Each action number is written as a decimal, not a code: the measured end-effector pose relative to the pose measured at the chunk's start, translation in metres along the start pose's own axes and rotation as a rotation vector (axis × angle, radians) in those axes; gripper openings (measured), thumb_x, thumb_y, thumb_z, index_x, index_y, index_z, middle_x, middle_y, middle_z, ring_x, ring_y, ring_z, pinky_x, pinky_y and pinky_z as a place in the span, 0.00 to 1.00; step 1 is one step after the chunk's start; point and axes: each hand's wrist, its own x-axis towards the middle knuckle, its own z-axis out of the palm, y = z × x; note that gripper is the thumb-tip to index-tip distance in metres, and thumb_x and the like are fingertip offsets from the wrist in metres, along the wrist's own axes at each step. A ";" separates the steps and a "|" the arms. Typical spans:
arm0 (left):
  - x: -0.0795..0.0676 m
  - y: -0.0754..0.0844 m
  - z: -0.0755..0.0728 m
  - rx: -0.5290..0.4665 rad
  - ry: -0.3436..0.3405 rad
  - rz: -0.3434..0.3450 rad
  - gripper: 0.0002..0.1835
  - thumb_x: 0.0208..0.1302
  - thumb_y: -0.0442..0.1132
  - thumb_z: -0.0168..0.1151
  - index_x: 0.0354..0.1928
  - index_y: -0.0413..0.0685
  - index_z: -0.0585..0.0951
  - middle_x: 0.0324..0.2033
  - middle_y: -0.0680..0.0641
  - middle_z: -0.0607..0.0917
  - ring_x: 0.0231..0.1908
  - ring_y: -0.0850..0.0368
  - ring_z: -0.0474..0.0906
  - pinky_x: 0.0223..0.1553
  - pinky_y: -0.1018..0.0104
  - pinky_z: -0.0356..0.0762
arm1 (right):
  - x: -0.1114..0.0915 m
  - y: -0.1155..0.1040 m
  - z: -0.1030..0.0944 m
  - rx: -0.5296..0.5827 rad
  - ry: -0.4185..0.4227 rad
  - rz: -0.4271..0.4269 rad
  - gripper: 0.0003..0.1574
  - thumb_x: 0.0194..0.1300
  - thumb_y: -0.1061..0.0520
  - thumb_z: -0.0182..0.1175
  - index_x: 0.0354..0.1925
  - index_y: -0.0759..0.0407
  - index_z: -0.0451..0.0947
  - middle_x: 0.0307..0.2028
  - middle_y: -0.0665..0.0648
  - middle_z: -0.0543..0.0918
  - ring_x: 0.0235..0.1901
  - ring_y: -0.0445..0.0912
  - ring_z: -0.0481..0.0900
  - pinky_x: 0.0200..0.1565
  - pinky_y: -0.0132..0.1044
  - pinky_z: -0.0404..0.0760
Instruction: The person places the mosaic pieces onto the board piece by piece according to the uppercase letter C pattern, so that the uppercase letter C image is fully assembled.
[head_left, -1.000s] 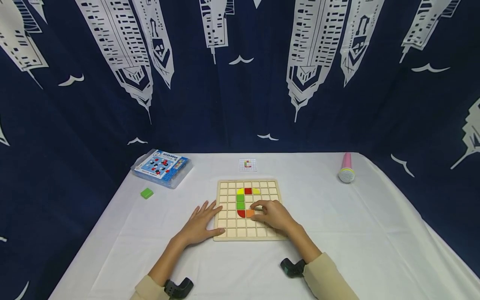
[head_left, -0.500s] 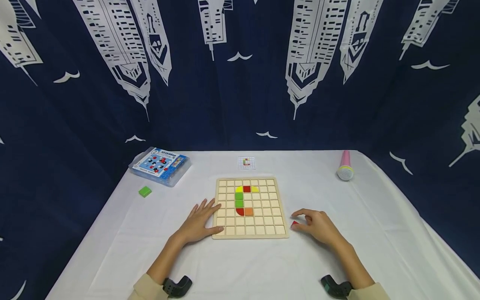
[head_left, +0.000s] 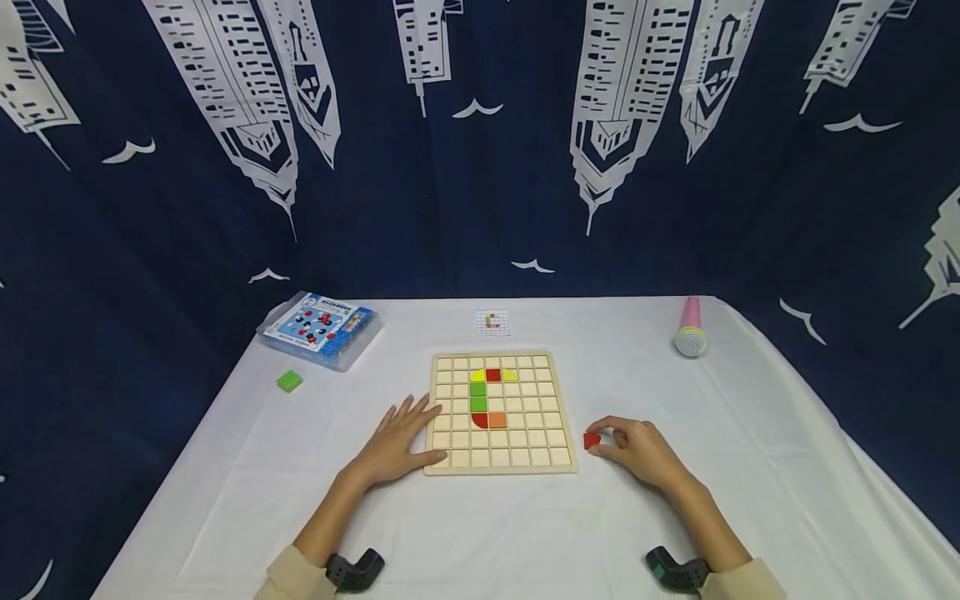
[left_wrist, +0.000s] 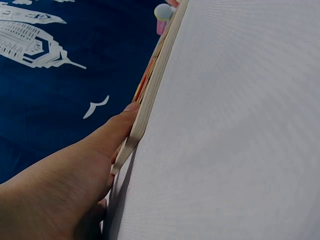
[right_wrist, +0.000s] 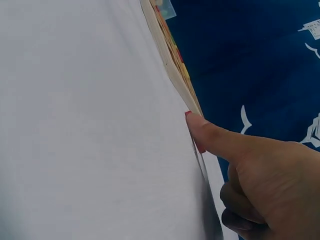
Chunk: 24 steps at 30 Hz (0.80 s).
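A square wooden grid board (head_left: 540, 437) lies mid-table. Set in its cells are two yellow pieces, a red square (head_left: 492, 375), two green squares (head_left: 478, 404), a red rounded piece (head_left: 480, 420) and an orange square (head_left: 497, 419). My left hand (head_left: 396, 444) rests at the board's left edge, fingers spread and thumb over the near corner; the left wrist view shows that thumb on the rim. Just right of the board, my right hand (head_left: 637, 450) pinches a red block (head_left: 591, 441) between thumb and fingertips. In the right wrist view the thumb covers part of the red block (right_wrist: 202, 148).
Behind the board lies a small pattern card (head_left: 492, 322). A clear case with a blue label (head_left: 318, 329) is at the back left, with a green block (head_left: 289, 381) in front of it. A pink toy microphone (head_left: 691, 329) lies at the back right.
My right hand has left the orange square on the board, moved right to the tablecloth and taken hold of the red block. The left hand stays at the board's edge.
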 end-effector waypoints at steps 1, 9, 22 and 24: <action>0.000 0.000 0.000 -0.004 0.005 0.005 0.43 0.54 0.65 0.58 0.68 0.50 0.63 0.69 0.45 0.55 0.69 0.44 0.41 0.66 0.46 0.36 | 0.003 -0.001 0.000 -0.002 -0.004 -0.004 0.14 0.51 0.49 0.69 0.37 0.50 0.82 0.11 0.41 0.55 0.13 0.33 0.48 0.16 0.26 0.53; 0.002 -0.002 0.003 0.007 -0.012 -0.014 0.43 0.54 0.67 0.57 0.68 0.53 0.62 0.70 0.47 0.53 0.69 0.46 0.39 0.67 0.48 0.34 | 0.042 -0.036 0.017 0.041 -0.052 -0.064 0.15 0.54 0.49 0.67 0.40 0.52 0.82 0.11 0.43 0.57 0.13 0.35 0.50 0.16 0.28 0.53; 0.005 0.003 0.005 0.005 -0.019 0.015 0.42 0.55 0.65 0.57 0.68 0.52 0.62 0.70 0.46 0.54 0.69 0.45 0.40 0.66 0.47 0.35 | 0.068 -0.059 0.051 -0.034 -0.121 -0.094 0.13 0.53 0.49 0.68 0.39 0.50 0.83 0.10 0.44 0.59 0.13 0.36 0.52 0.21 0.30 0.55; 0.005 0.004 0.005 0.005 -0.015 0.010 0.42 0.55 0.65 0.57 0.68 0.52 0.63 0.69 0.46 0.54 0.69 0.45 0.40 0.66 0.47 0.35 | 0.068 -0.059 0.052 -0.033 -0.117 -0.104 0.14 0.53 0.49 0.68 0.39 0.50 0.83 0.10 0.44 0.59 0.13 0.36 0.52 0.21 0.30 0.55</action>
